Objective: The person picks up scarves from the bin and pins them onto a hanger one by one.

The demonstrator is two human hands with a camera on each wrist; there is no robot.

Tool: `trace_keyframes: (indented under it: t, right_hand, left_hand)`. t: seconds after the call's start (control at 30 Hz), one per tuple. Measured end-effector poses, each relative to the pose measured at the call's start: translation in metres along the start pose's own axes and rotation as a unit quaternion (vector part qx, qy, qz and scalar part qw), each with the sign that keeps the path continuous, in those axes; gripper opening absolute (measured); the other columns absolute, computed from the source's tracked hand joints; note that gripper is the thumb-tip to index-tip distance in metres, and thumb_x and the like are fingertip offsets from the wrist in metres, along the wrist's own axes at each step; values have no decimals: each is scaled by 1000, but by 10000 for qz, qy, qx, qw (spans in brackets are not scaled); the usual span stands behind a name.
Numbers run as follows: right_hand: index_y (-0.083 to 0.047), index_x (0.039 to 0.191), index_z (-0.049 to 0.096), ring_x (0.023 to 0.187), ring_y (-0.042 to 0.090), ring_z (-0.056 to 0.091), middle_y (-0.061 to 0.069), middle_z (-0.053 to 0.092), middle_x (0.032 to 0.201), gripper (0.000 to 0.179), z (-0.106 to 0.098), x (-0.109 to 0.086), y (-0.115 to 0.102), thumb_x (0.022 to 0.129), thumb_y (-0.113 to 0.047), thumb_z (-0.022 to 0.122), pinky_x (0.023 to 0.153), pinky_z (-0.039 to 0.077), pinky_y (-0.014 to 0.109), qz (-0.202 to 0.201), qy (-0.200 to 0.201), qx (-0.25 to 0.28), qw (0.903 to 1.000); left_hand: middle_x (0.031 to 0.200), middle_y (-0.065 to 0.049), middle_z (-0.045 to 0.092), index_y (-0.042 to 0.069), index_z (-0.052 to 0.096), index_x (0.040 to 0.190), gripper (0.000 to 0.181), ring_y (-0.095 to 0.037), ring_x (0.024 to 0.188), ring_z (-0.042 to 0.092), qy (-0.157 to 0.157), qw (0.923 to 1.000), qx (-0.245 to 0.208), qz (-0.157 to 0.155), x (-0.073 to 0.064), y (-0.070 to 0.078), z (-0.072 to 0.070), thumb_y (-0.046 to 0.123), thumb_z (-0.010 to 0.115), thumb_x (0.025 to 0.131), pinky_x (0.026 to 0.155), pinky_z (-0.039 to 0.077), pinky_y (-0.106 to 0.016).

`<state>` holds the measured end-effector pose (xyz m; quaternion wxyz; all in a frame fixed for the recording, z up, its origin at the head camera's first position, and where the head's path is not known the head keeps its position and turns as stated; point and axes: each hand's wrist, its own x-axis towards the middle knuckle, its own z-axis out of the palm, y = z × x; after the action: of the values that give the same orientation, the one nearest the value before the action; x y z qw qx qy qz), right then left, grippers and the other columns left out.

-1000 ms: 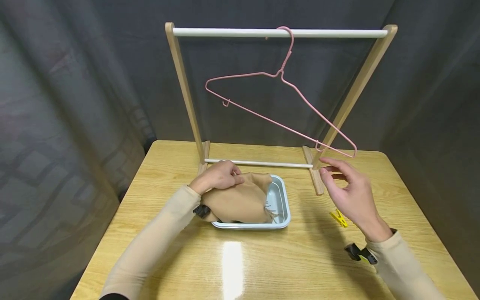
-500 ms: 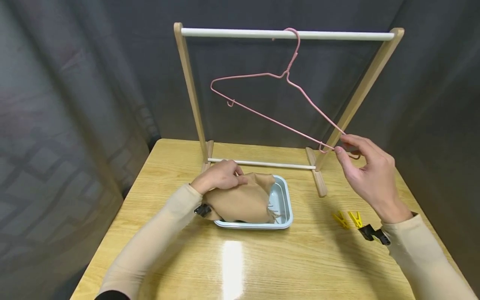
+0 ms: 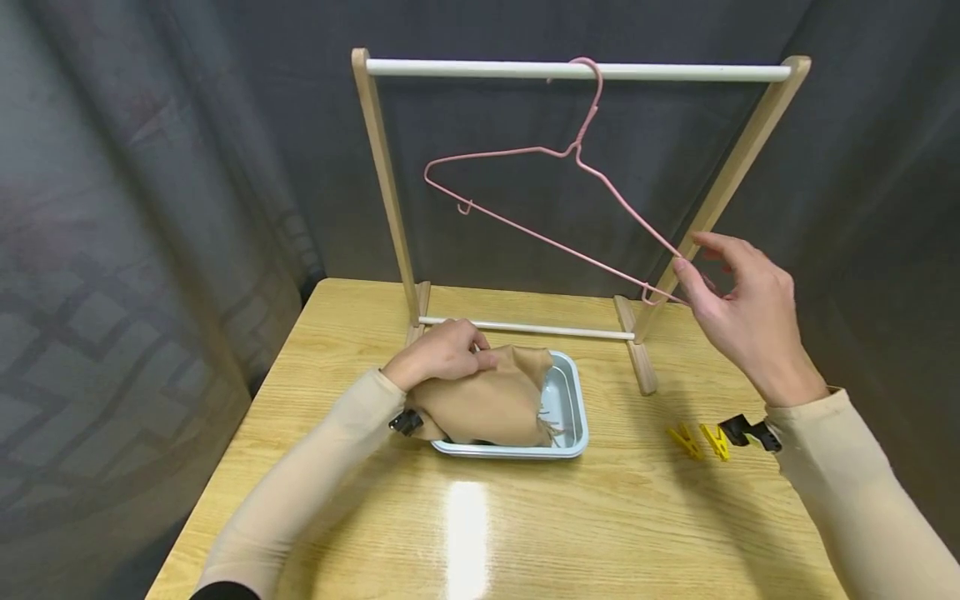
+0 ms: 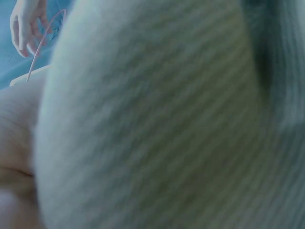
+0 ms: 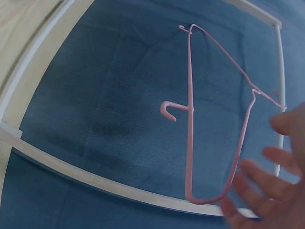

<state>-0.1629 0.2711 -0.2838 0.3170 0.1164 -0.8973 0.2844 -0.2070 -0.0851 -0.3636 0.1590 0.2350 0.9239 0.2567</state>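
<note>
A pink hanger (image 3: pixel 555 243) hangs tilted from the rack's white top bar (image 3: pixel 480 69), its right end lower and nearer. My right hand (image 3: pixel 753 312) is at that end, thumb and fingers apart around it. In the right wrist view, the fingers (image 5: pixel 257 186) are loosely extended beside the hanger's (image 5: pixel 189 143) bent corner. My left hand (image 3: pixel 442 354) holds a tan fringed scarf (image 3: pixel 480 408) at its upper part, fingers curled down into the fabric. The scarf lies bunched in a light blue tray (image 3: pixel 576 408), fringe toward the right. The sleeve blocks most of the left wrist view.
Two yellow clothespins (image 3: pixel 715 442) lie on the wooden table (image 3: pixel 600 517), close to the right wrist. The rack's wooden posts (image 3: pixel 386 183) stand at the back, with a low white crossbar (image 3: pixel 525 328) between them. Grey curtains (image 3: pixel 150 250) enclose the table.
My right hand has moved up and right from above the clothespins to the hanger's right end. The left hand keeps its place on the scarf. The view has shifted slightly.
</note>
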Motion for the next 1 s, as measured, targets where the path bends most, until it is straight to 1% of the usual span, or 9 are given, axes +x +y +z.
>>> trace_keyframes:
  t: [0.13, 0.23, 0.37, 0.43, 0.57, 0.6, 0.7, 0.8, 1.0]
  right_hand:
    - [-11, 148, 61, 111, 41, 70, 21, 70, 136, 54, 2, 6, 2, 105, -43, 65, 83, 43, 18, 620, -679, -113, 9957]
    - [-12, 146, 63, 98, 17, 73, 19, 72, 133, 52, 7, 7, 4, 105, -44, 65, 75, 47, 16, 691, -695, -29, 9952]
    - [-11, 140, 69, 79, -16, 54, 18, 76, 121, 46, 14, 8, 4, 105, -40, 68, 62, 39, 6, 593, -547, 82, 9967]
    - [-10, 138, 70, 81, -10, 59, 19, 77, 117, 44, 17, 9, 5, 105, -38, 68, 63, 38, 5, 579, -506, 75, 9970]
    - [-10, 140, 68, 94, 24, 75, 20, 77, 120, 44, 21, 10, 6, 104, -34, 70, 71, 37, 0, 650, -384, 146, 9970]
    - [-10, 141, 68, 95, 24, 75, 20, 77, 121, 44, 22, 10, 6, 104, -33, 70, 73, 37, -1, 675, -338, 171, 9970]
    - [-10, 140, 69, 88, 1, 73, 21, 78, 118, 41, 26, 10, 7, 104, -29, 71, 73, 38, -2, 676, -126, 320, 9971]
    - [-8, 134, 72, 71, -22, 58, 22, 79, 109, 35, 30, 9, 7, 103, -23, 73, 65, 42, 1, 580, 144, 598, 9964]
    - [-4, 124, 76, 57, -15, 58, 22, 79, 102, 25, 35, 10, 7, 104, -16, 70, 55, 45, 4, 360, 446, 871, 9946]
  left_hand:
    - [89, 1, 75, 12, 82, 112, 25, -13, 77, 63, -49, 10000, 20, 34, -2, 0, 0, 32, 71, 103, 72, 49, -27]
    - [90, 0, 75, 11, 81, 114, 25, -13, 77, 63, -61, 9999, 15, 97, -3, 0, 0, 30, 71, 102, 73, 50, -27]
    - [92, 0, 74, 10, 80, 117, 25, -13, 76, 60, -143, 9998, -21, 106, -4, -1, 1, 29, 71, 103, 72, 48, -27]
    - [91, 1, 73, 10, 79, 118, 26, -12, 75, 58, -200, 9997, -6, 113, -5, -1, 1, 29, 71, 103, 72, 46, -26]
    - [85, 2, 69, 10, 79, 119, 25, -12, 73, 56, -234, 9996, 39, 153, -5, -1, 2, 28, 71, 103, 72, 45, -26]
    - [84, 1, 68, 10, 79, 119, 25, -12, 74, 56, -224, 9996, 43, 168, -6, -1, 2, 28, 71, 103, 72, 45, -27]
    - [84, 2, 68, 10, 79, 120, 25, -13, 74, 56, -234, 9996, -23, 165, -6, -2, 3, 27, 71, 103, 72, 45, -27]
    - [84, 1, 69, 10, 79, 121, 26, -12, 73, 56, -290, 9994, -141, 130, -6, -3, 5, 27, 70, 104, 71, 45, -26]
    - [83, 2, 68, 11, 79, 122, 25, -12, 71, 53, -301, 9993, -193, 145, -7, -5, 6, 28, 69, 105, 70, 43, -26]
